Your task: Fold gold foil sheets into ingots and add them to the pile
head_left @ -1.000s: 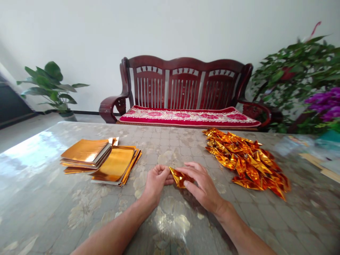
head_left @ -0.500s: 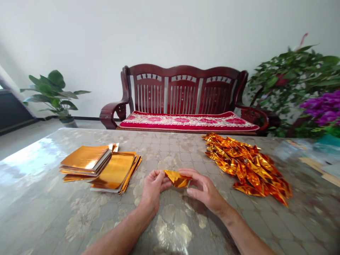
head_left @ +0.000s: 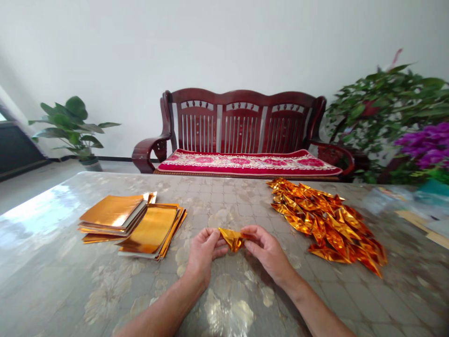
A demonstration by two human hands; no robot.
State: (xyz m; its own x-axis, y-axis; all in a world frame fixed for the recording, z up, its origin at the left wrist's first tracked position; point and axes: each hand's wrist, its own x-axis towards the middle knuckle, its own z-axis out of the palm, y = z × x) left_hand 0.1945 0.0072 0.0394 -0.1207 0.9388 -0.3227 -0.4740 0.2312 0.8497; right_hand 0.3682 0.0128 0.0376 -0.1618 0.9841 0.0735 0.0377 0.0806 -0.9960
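Observation:
Between my hands, just over the table, is a small folded piece of gold foil paper [head_left: 232,239], pointed at its lower edge. My left hand [head_left: 204,250] pinches its left corner between thumb and fingers. The right end is pinched by my right hand [head_left: 264,248], whose fingers cover that corner. To the left lie two overlapping stacks of flat gold foil sheets [head_left: 149,229], some showing pale undersides. A heap of folded gold foil pieces [head_left: 326,220] spreads over the table on the right.
The table [head_left: 115,299] has a glossy cover with a tile and flower pattern. Clear plastic bags [head_left: 387,199] and flat tan strips [head_left: 417,222] lie at its right. Beyond stand a wooden bench [head_left: 242,126], a potted plant [head_left: 75,121] and purple flowers [head_left: 426,142].
My right thumb and fingers have closed on the right end of the foil piece, which now looks narrower there. My left hand keeps its pinch. The view has tilted slightly.

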